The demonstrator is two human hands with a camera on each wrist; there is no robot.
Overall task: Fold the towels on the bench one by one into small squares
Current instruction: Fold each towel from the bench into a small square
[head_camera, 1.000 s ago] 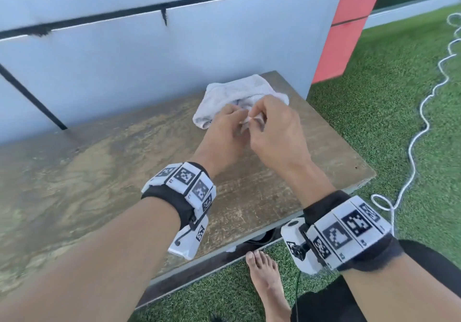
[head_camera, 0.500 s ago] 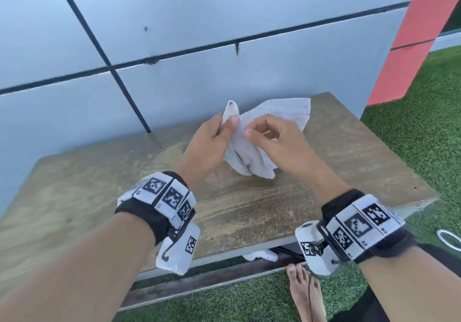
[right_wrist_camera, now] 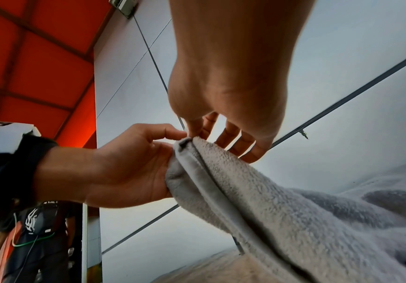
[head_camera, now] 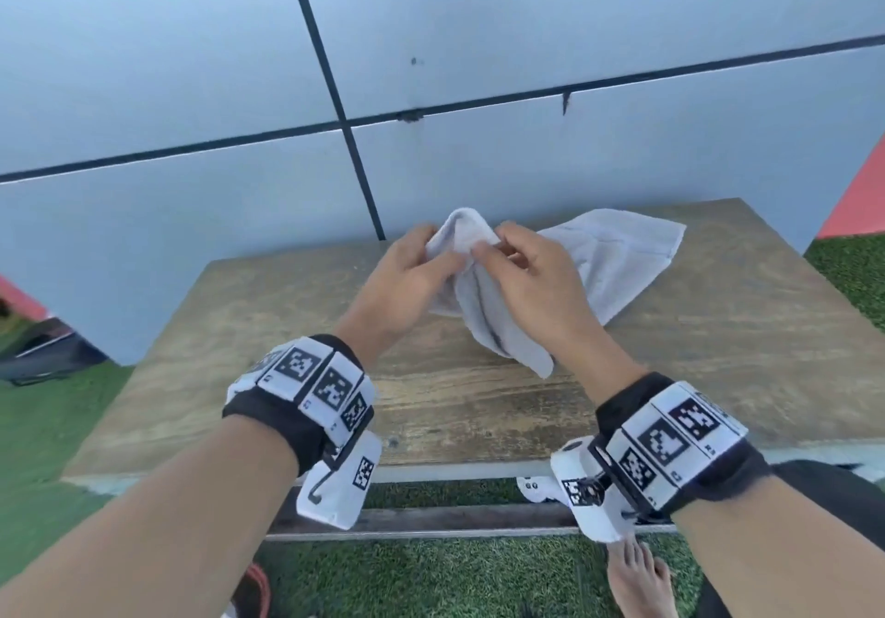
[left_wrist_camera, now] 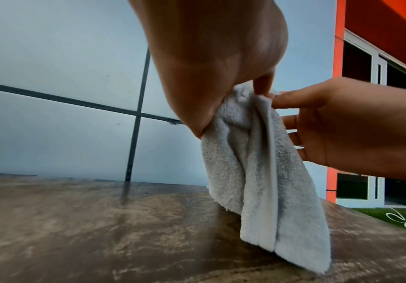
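Bench (head_camera: 287,330): we find bare wood left of the towel.
Towel (head_camera: 618,263): hemmed corner raised.
Left hand (head_camera: 412,277): pinches it.
Right hand (head_camera: 541,277): thumb and forefinger pinch it, other fingers spread.

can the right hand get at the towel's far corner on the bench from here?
Probably yes. The right hand pinches the towel beside the left hand; the far corner lies flat on the bench, with nothing between. It must let go first.
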